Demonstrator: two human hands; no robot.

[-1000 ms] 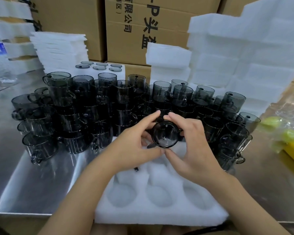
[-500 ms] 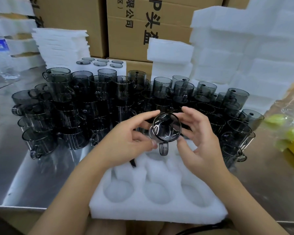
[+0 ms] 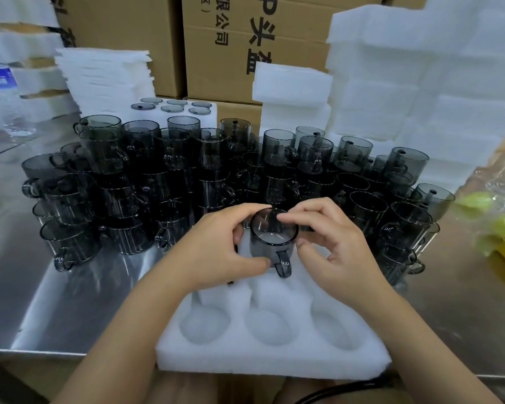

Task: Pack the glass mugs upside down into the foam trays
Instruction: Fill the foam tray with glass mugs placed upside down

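Note:
A smoky grey glass mug (image 3: 270, 243) stands upside down, base up, in the middle far pocket of a white foam tray (image 3: 274, 360), its handle pointing toward me. My left hand (image 3: 216, 252) grips its left side with thumb and fingers. My right hand (image 3: 333, 243) pinches the rim of its base with fingertips. Three round pockets in the tray's near row hold nothing. A large stacked cluster of grey mugs (image 3: 187, 176) stands behind the tray.
The steel table (image 3: 56, 316) carries the mugs and tray. A packed foam tray (image 3: 175, 107) sits behind the mugs. Foam stacks (image 3: 420, 83) rise at the right, cardboard boxes (image 3: 231, 53) at the back, a water bottle (image 3: 3, 97) far left, yellow-green items (image 3: 493, 223) at right.
The mug was turned from facing me to base up and lowered into the tray's far middle pocket. Both hands came down with it.

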